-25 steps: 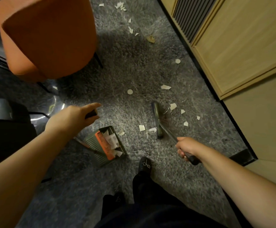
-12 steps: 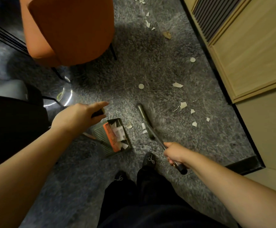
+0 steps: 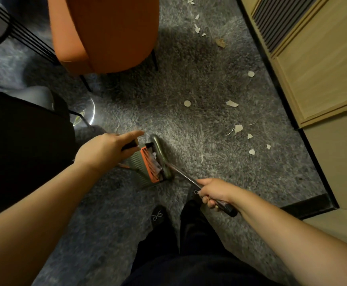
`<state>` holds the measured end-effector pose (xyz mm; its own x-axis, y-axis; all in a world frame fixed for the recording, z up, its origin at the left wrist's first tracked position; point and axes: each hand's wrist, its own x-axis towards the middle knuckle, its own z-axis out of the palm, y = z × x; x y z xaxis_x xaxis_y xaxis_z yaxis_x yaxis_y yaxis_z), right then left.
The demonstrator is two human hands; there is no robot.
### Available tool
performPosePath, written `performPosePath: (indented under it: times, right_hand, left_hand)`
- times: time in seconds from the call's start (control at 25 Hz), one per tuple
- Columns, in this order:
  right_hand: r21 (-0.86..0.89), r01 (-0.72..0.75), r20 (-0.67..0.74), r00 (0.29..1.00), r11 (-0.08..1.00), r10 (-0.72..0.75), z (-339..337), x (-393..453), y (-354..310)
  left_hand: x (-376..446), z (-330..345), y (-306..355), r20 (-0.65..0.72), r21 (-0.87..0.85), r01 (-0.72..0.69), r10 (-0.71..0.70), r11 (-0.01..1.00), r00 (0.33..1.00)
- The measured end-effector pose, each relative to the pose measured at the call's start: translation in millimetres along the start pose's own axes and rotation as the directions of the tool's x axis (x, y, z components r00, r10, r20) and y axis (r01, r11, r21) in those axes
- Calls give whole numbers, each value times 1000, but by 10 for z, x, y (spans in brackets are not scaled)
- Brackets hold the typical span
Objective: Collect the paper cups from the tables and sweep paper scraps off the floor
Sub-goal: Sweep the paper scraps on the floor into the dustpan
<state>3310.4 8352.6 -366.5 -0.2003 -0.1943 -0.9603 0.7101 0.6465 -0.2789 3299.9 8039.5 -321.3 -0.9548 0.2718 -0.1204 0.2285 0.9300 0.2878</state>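
My left hand [image 3: 104, 150] grips the dark handle of a grey dustpan [image 3: 142, 168] with an orange comb edge, standing on the grey shag carpet. My right hand [image 3: 215, 194] grips the metal handle of a broom, whose green head [image 3: 161, 155] lies right against the dustpan's mouth. White scraps show inside the pan behind the broom head. Several paper scraps [image 3: 238, 127] lie scattered on the carpet to the right, with a round one [image 3: 187, 103] farther out. No paper cups are in view.
An orange chair [image 3: 106, 32] on thin black legs stands at the upper left. A black seat [image 3: 23, 145] is at the left. A light wooden cabinet [image 3: 317, 58] runs along the right. More scraps [image 3: 197, 27] trail away at the top. My feet are below the dustpan.
The broom head swept leftwards across the carpet to the dustpan's mouth, carrying the near scraps in. My right hand followed it left. The dustpan stayed in my left hand.
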Motion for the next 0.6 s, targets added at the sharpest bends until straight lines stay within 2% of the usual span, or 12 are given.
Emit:
performPosePath:
  times: [0.16,0.32,0.44,0.6]
  right_hand:
    - [-2,-22,-52,998,1000,22,22,-143,31]
    - [4,-20,-55,998,1000,20,59,-333,16]
    - [-84,1,-31,1000,996,-4,64,-464,11]
    - [-272,43,32,999,961,-36,29,-569,-28]
  left_hand:
    - [-198,6,34,23,-27,63,-63,998,998]
    - [-586,-59,46,-23,-45,166,-167,985,986]
    - [-921,-70,191,-60,-52,266,-269,963,961]
    - [-1411,-102,508,-125,-93,432,-441,897,889]
